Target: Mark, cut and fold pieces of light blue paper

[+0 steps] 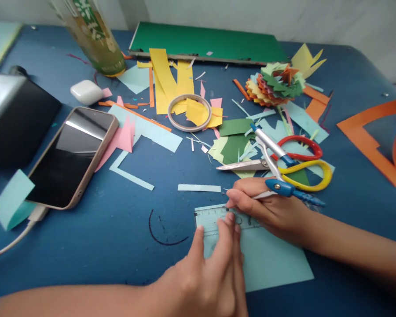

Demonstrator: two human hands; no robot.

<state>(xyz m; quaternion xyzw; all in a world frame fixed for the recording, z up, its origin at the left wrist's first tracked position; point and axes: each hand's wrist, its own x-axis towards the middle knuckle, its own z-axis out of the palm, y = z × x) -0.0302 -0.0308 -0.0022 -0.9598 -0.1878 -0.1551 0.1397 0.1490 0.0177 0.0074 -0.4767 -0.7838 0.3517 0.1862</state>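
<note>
My left hand [207, 273] lies with fingers stretched out, pressing a clear ruler [213, 215] onto a sheet of light blue paper [277, 264]. A thin strip of that paper shows above the ruler's upper edge. My right hand [270, 207] is closed around a drawing compass [279, 187] with blue and silver parts, its fingertips close to the ruler's edge beside my left fingers. The compass point is hard to make out. Just above the ruler lies a cut light blue strip [199, 188]. Scissors [265, 164] with red and yellow handles lie behind my right hand.
A phone [72, 158] on a cable, an earbud case [86, 91] and a bottle [100, 48] stand at left. A tape roll [170, 116] lies among paper scraps. Behind are a folded-paper ornament [273, 88] and a green board [204, 42]. An orange paper frame [366, 132] is at right.
</note>
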